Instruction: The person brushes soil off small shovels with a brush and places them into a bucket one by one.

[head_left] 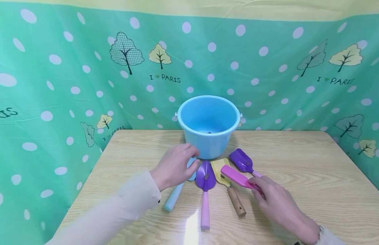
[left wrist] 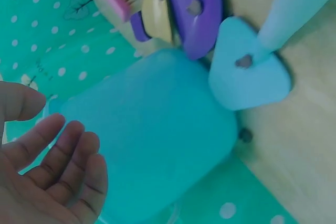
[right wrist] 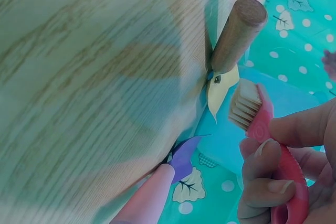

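My right hand (head_left: 278, 204) grips a pink brush (head_left: 236, 176) by its handle, and the pale bristles (right wrist: 244, 106) show in the right wrist view. The brush is held above a yellow shovel (head_left: 218, 166) with a wooden handle. My left hand (head_left: 177, 165) holds nothing; its fingers are loosely bent over a light blue shovel (left wrist: 247, 72), in front of the bucket (head_left: 207, 144). Between the hands lies a purple trowel (head_left: 204, 183) with a pink handle. A second purple shovel (head_left: 240, 160) lies to the right, its handle partly behind my right hand. Small brown pieces rest on the blades.
The blue bucket stands near the table's back edge, a dark bit (head_left: 209, 132) visible inside it. One small dark piece (left wrist: 245, 135) lies on the wooden table (head_left: 299, 153) beside the bucket. A green dotted cloth (head_left: 256, 68) hangs behind and at the sides.
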`<state>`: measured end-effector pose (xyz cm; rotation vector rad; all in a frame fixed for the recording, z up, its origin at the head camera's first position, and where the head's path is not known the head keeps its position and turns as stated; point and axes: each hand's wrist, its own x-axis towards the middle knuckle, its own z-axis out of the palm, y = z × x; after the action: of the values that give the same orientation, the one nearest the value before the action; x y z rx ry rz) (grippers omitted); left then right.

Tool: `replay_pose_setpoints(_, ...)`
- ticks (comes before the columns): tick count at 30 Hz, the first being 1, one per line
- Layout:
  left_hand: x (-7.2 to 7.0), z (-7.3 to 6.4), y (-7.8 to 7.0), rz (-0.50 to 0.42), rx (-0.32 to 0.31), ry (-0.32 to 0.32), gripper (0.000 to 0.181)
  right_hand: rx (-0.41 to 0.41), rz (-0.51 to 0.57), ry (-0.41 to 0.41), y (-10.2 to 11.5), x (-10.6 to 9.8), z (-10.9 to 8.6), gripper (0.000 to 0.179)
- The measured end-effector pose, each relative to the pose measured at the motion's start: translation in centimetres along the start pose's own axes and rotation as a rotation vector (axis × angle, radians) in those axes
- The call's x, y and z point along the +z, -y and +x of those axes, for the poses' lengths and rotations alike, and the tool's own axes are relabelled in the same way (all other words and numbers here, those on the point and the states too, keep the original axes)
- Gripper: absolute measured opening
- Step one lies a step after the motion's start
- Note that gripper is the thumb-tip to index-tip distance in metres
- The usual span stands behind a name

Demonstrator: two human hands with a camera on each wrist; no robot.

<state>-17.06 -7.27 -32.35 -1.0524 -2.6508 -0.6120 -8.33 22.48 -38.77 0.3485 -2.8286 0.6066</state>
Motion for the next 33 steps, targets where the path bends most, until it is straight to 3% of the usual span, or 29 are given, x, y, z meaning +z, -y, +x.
replay_pose_setpoints(11,1.4,-2.8,0.5,-0.034,-0.111,0.026,0.012,0.000,-0.003,-0.001,0.0,0.0,-0.1,0.028)
replay_pose_setpoints(18,2.1,-4.2,0.6,-0.058,-0.194,0.083,0.018,0.000,-0.007,0.000,0.0,0.0,-0.1,0.028)
replay_pose_setpoints(26,3.1,-5.5,0.7,-0.079,-0.223,0.091,0.019,-0.001,-0.002,0.000,0.0,0.1,-0.1,0.029)
replay_pose_setpoints(33,3.9,-6.3,0.9,-0.085,-0.282,0.148,0.023,-0.006,0.010,0.011,-0.1,0.2,-0.2,0.030)
